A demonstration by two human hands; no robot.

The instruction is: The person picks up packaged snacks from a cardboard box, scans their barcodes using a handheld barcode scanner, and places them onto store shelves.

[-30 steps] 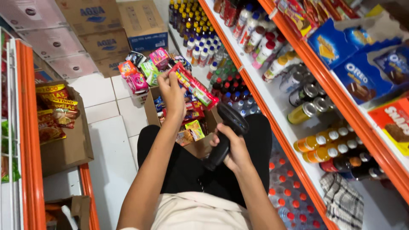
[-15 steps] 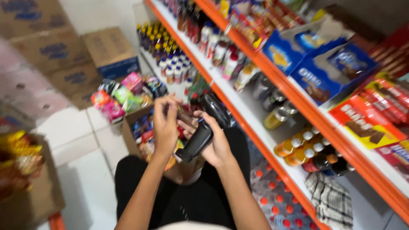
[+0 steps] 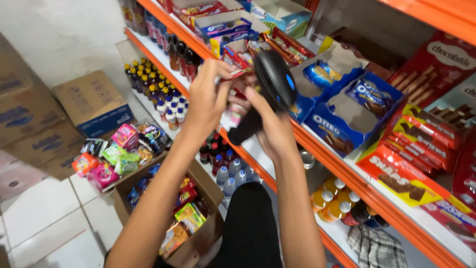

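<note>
Both hands raised together in front of the orange shelf (image 3: pixel 347 171), close enough to touch at the fingers.

Left hand (image 3: pixel 208 101): closed in a pinch on a small red packet (image 3: pixel 235 74), held at its upper fingertips, thumb side turned toward the shelf. Packet mostly hidden by the fingers; long axis hard to tell, seemingly running left to right toward the other hand.

Right hand (image 3: pixel 270 126): wrapped firm around the grip of a black scanner (image 3: pixel 270 87). Scanner long axis tilted: handle end low and to the left, near (image 3: pixel 238 136), head high and to the right, just above the knuckles. Head sits just beside the packet, to its right and slightly above, nearly touching. Which way the scanner window faces cannot be told for sure.

Key relation: packet directly left of the scanner head, between the two hands, so left hand nearer the packet, right hand nearer the shelf boxes.

Behind the hands: blue biscuit boxes (image 3: pixel 347 116) on the shelf, red wafer boxes (image 3: pixel 416 164) further right. Below: bottles (image 3: pixel 228 173) on the lower shelf. On the floor, lower left: open carton (image 3: pixel 198 238) of snack packs, well apart from both hands.
</note>
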